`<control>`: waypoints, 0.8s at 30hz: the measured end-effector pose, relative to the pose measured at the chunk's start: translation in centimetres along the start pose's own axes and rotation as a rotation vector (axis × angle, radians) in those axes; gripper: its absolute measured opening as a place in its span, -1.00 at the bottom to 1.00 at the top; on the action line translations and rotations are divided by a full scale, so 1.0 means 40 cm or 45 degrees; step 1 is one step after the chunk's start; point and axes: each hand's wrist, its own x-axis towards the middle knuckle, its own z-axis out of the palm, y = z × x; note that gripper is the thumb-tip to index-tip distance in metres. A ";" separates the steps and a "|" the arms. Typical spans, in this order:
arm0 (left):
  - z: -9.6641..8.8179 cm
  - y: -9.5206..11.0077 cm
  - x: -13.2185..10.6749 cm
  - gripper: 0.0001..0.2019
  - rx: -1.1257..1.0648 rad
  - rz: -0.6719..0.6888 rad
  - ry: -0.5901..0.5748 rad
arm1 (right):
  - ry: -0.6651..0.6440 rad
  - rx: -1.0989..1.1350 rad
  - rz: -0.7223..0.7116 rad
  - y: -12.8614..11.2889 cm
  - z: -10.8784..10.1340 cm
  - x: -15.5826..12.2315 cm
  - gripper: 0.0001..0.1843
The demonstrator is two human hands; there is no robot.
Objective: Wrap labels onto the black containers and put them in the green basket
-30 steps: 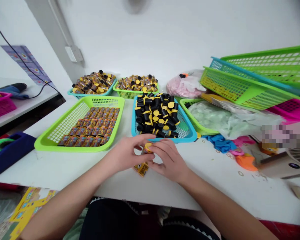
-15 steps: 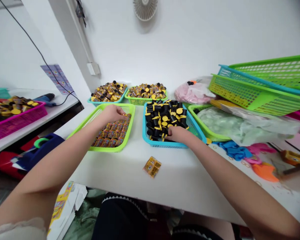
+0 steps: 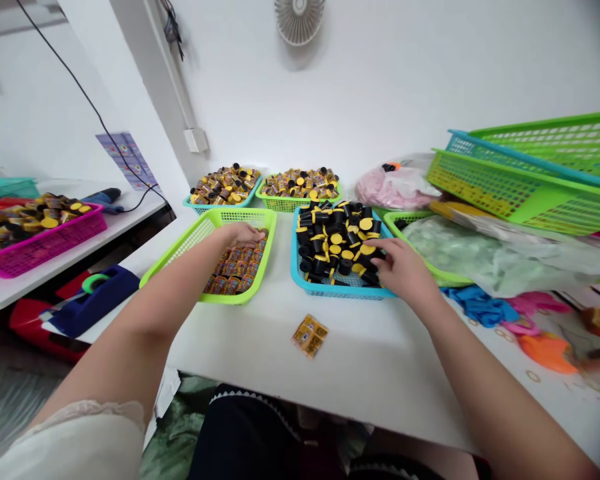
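My left hand (image 3: 244, 235) reaches into a lime green basket (image 3: 181, 241). Its fingers are bent down over rows of small labelled jars (image 3: 237, 267), and what they grip is hidden. To the right, a blue basket (image 3: 325, 289) holds a heap of black jars with yellow lids (image 3: 334, 243). At that basket's right side is my right hand (image 3: 403, 265), its thumb and fingers apart, close to the jars, with nothing visibly gripped. A small sheet of yellow-brown stickers (image 3: 310, 335) lies on the white table (image 3: 260, 340) between the two baskets, nearer to me.
Behind stand a blue basket (image 3: 200, 208) and a green basket (image 3: 300, 203), both full of labelled jars. Stacked baskets (image 3: 520, 193) and plastic bags (image 3: 460, 247) crowd the right. A tape dispenser (image 3: 93, 303) and a pink basket (image 3: 50, 247) are at the left.
My right hand has lifted from the front of the black jars and moved right and back, its fingers spreading. My left hand has lowered onto the labelled jars. The view has shifted slightly.
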 end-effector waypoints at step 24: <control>0.442 -0.018 -0.645 -0.46 0.798 1.353 0.293 | 0.298 0.240 -0.084 0.008 0.020 -0.099 -0.66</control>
